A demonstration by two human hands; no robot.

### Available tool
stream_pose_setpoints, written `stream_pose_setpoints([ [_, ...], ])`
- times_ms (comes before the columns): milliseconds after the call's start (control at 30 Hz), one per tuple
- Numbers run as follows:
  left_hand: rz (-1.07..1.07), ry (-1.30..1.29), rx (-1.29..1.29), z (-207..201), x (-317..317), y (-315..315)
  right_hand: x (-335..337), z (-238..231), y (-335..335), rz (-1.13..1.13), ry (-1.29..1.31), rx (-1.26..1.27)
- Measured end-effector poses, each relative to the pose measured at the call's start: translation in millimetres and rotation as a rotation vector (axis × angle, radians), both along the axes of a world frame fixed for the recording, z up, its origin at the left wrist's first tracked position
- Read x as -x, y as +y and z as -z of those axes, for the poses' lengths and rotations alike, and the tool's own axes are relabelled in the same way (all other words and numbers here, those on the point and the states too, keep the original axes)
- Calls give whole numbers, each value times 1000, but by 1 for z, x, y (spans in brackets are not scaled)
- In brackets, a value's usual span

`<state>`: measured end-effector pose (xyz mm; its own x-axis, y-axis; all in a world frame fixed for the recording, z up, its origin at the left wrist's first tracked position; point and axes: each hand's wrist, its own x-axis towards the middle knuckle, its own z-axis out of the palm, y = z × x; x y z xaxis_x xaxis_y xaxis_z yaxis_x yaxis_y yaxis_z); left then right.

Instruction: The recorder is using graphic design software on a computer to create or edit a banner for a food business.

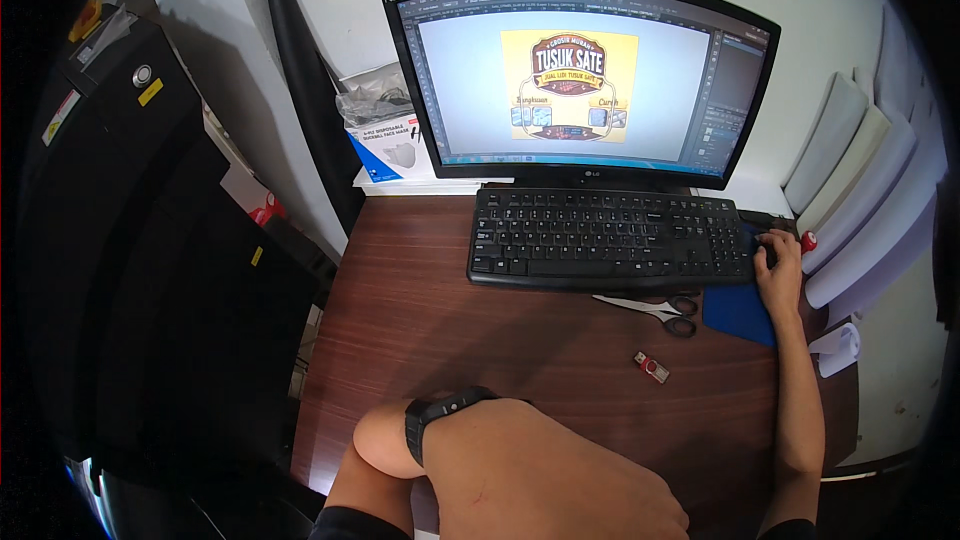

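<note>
At the right, my right hand (pixel 780 265) is curled over a dark computer mouse (pixel 771 255), which it mostly hides, on a blue mouse pad (pixel 738 314). My left arm is bent, its elbow low at the left. A black watch (pixel 447 410) circles its wrist. The back of my left hand (pixel 550 475) looms large at the bottom, with its fingers out of sight. Beside the right hand lies a black keyboard (pixel 600 240). Behind it, a monitor (pixel 570 80) displays a design with a dark badge on yellow in an editing program.
Scissors (pixel 650 310) with black handles lie below the keyboard, and a red USB stick (pixel 651 367) lies on the brown desk (pixel 400 290). A face-mask box (pixel 395 150) stands left of the monitor. Large paper rolls (pixel 875 170) lean at right; a black cabinet (pixel 130 240) stands at left.
</note>
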<state>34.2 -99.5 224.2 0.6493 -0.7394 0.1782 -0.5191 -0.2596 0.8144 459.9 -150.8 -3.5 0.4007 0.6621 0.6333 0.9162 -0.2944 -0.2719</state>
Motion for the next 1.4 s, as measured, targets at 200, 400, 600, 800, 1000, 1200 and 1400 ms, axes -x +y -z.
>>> stream_pose_setpoints([
  [200,32,-2,4,-2,-4,4,0,-1,2,-2,1,-5],
  [400,-6,-47,29,2,0,5,-3,2,5,-17,-10,-18],
  [600,-294,131,86,-8,10,-18,1,-2,1,-26,-18,-47],
  [800,-512,8,162,22,18,26,-7,13,-6,-44,-24,-95],
  [1000,-1668,-459,-437,145,43,89,-7,3,-1,-41,-18,-121],
  [1200,-1768,-379,-622,207,71,122,-8,7,6,-20,15,-74],
  [1400,-1749,-304,-676,214,72,122,-6,6,3,-25,-5,-68],
])
